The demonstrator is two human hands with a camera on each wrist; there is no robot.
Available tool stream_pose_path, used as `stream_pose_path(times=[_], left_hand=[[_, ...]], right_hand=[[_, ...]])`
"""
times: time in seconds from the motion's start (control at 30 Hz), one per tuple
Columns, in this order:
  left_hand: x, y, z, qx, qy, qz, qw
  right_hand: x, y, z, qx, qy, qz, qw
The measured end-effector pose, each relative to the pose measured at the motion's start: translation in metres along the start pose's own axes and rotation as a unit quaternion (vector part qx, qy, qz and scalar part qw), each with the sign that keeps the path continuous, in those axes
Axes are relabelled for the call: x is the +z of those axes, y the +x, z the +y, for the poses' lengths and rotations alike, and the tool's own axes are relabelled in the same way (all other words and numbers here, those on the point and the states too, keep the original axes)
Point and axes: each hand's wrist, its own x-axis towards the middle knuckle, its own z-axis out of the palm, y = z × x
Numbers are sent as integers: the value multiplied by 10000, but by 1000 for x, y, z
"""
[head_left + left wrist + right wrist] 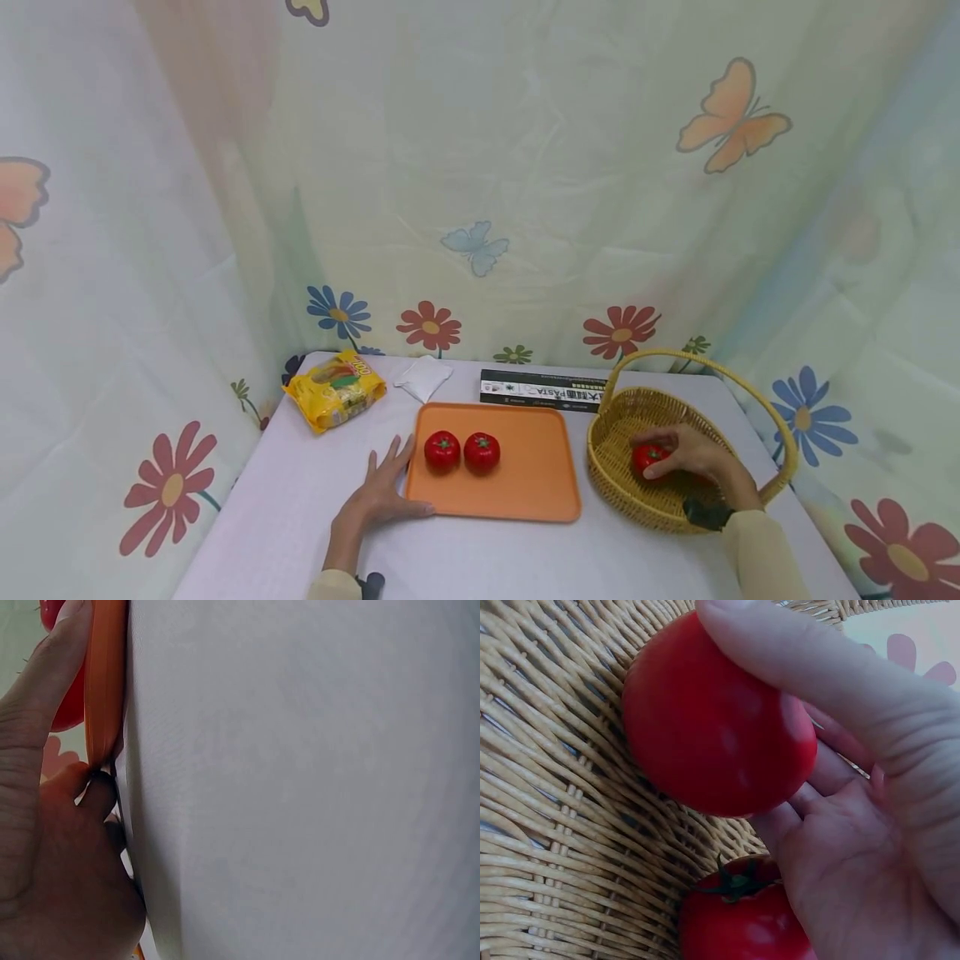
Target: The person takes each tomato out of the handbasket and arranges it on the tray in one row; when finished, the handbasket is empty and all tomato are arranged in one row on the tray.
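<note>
Tomato [712, 720] pinched in right grip [693, 454], second tomato [735, 919] partly hidden by it, left grip [384, 493] spread at tray [532, 467].

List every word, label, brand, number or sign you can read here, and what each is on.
"PASTA": on the black-and-white box; the characters beside it and the small print are too small to read surely.
Yellow packet: bold lettering, too unclear to quote.
White packet: no text I can make out.
Wrist views: no lettering visible.

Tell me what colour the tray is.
The tray is orange; the head view shows it best.
</note>
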Motion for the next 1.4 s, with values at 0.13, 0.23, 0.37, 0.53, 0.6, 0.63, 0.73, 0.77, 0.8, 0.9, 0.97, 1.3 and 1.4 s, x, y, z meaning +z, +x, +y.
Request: stream_pose_path(times=[0.13, 0.23, 0.37, 0.53, 0.6, 0.63, 0.73, 0.77, 0.8, 0.9, 0.97, 1.3, 1.4], left_hand=[[2, 0, 0, -132, -17, -11, 9999], [2, -1, 0, -111, -13, -11, 9999], [1, 0, 0, -16, 24, -5, 10000], [-1, 0, 0, 78, 49, -13, 10000], [-1, 0, 1, 73, 25, -10, 10000], [-1, -1, 1, 68, 6, -2, 10000], [-1, -2, 1, 14, -35, 6, 10000], [-1, -3, 2, 12, -47, 17, 10000], [-2, -3, 2, 6, -54, 15, 10000], [-2, -5, 3, 15, -54, 19, 10000], [-3, -5, 3, 28, -33, 14, 10000], [-2, -4, 1, 111, 27, 5, 9999], [-2, -3, 0, 104, 27, -1, 9999]], right_hand=[[0, -2, -2, 60, -152, 117, 9998], [-1, -5, -4, 88, -179, 145, 9997], [-1, -6, -6, 97, -197, 144, 9997], [-2, -6, -12, -31, -220, 127, 9997], [-3, -6, -14, -65, -210, 101, 9997], [-3, -7, -16, -94, -193, 73, 9997], [-4, -7, -19, -120, -121, 10, 9999], [-4, -7, -20, -136, -102, -13, 9999], [-4, -6, -21, -143, -93, -25, 9999], [-2, -7, -25, -154, -114, -15, 9998], [-1, -8, -29, -85, -154, 56, 9998], [1, -14, -46, -229, -301, 524, 9979], [2, -16, -49, -304, -164, 672, 9971]])
